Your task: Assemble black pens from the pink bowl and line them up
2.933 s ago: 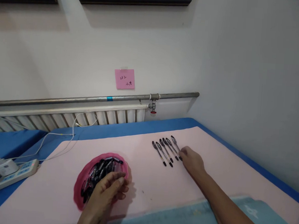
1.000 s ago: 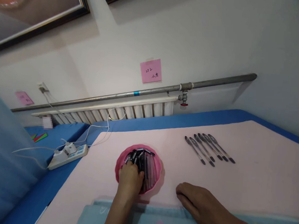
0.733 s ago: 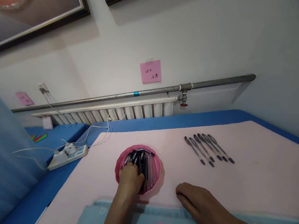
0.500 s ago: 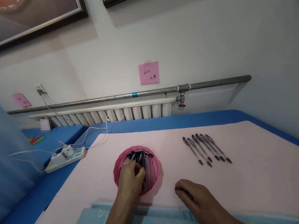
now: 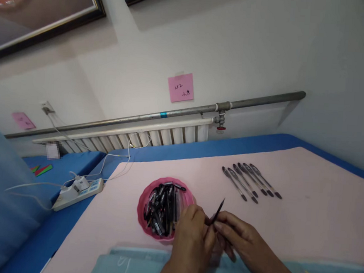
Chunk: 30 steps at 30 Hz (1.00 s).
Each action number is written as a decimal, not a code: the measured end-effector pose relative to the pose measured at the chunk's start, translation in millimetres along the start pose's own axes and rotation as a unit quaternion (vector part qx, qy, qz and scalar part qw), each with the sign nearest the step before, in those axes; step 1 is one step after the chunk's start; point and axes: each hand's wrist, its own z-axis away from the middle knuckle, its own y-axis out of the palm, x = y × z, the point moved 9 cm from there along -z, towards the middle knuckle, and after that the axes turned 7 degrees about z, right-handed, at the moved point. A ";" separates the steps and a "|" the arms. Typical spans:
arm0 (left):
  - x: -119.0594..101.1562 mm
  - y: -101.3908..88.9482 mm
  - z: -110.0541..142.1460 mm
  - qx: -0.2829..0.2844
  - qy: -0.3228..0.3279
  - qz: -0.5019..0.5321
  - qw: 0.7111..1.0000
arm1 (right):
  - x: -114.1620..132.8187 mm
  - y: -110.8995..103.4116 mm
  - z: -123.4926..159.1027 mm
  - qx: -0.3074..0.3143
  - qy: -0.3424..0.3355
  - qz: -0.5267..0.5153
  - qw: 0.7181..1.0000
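black slender pen piece (image 5: pixel 218 212), plastic by the look of it, narrowed to a point at one end. located right of the bowl (image 5: pixel 140 210), clear of its rim. long axis slanted: pointed end up and away to the right, lower end lost among fingers.

right hand (image 5: pixel 244 234): farther from the bowl than the pen piece; pinching it between thumb and fingers. left hand (image 5: pixel 192 239): nearer of the two to the bowl, overlapping its right rim in view; fingers bent in close to the lower end. grasp hidden; cannot tell whether gripping it.

bowl: pink, scalloped edge, smooth plastic-like wall. contents: glossy black pen parts (image 5: pixel 161 205) in a jumble, silvery glints; clear straight tubes (image 5: pixel 179 198) along the right inner side, roughly parallel.

six slim pens (image 5: pixel 250 177): right of the bowl and slightly beyond; see-through barrels, black at both ends; near-parallel row, slanted from far left to near right, counter to the slant of the pen piece.

beneath the bowl: pale pink sheet (image 5: pixel 313 220), flat, matte. nearer than the bowl: light blue towel (image 5: pixel 135 264), soft, folded. left of the bowl: white power strip (image 5: pixel 92 190), adapters plugged in. beyond the bowl: white ribbed radiator (image 5: pixel 178 135), grey metal pipe (image 5: pixel 265 100) above.
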 end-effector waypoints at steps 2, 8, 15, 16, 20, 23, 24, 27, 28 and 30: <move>-2.1 0.8 -0.9 0.014 0.006 0.008 1.000 | 3.0 -2.4 0.7 -0.014 -0.003 -0.014 1.000; 13.2 -36.3 -11.8 -0.048 -0.028 -0.052 0.997 | -6.0 -13.7 -0.8 -0.046 0.030 -0.008 0.998; 72.0 -51.3 -17.0 0.005 -0.242 -0.227 0.943 | -7.5 -13.8 -0.2 -0.041 0.036 0.008 0.998; 73.1 -49.9 -17.2 0.014 -0.247 -0.223 0.943 | -5.8 -13.5 0.6 -0.043 0.033 0.005 0.999; 73.7 -49.1 -17.8 0.023 -0.258 -0.211 0.943 | -1.4 -12.8 2.1 -0.047 0.026 0.002 0.999; 72.8 -54.9 -18.7 0.000 -0.256 -0.203 0.945 | -2.1 -13.6 1.4 -0.048 0.038 -0.004 0.998; 71.1 -57.6 -19.2 -0.015 -0.250 -0.190 0.949 | -1.8 -15.4 1.2 -0.051 0.040 -0.011 0.998; 63.6 -59.5 -18.3 -0.057 -0.223 -0.068 0.971 | 3.8 -28.4 1.0 -0.077 0.031 -0.055 0.995; 60.7 -55.1 -17.4 -0.053 -0.213 0.000 0.976 | 7.3 -35.9 1.3 -0.094 0.022 -0.083 0.992; 52.1 -40.1 -15.0 -0.024 -0.191 0.142 0.971 | 15.4 -54.3 2.7 -0.138 -0.006 -0.157 0.978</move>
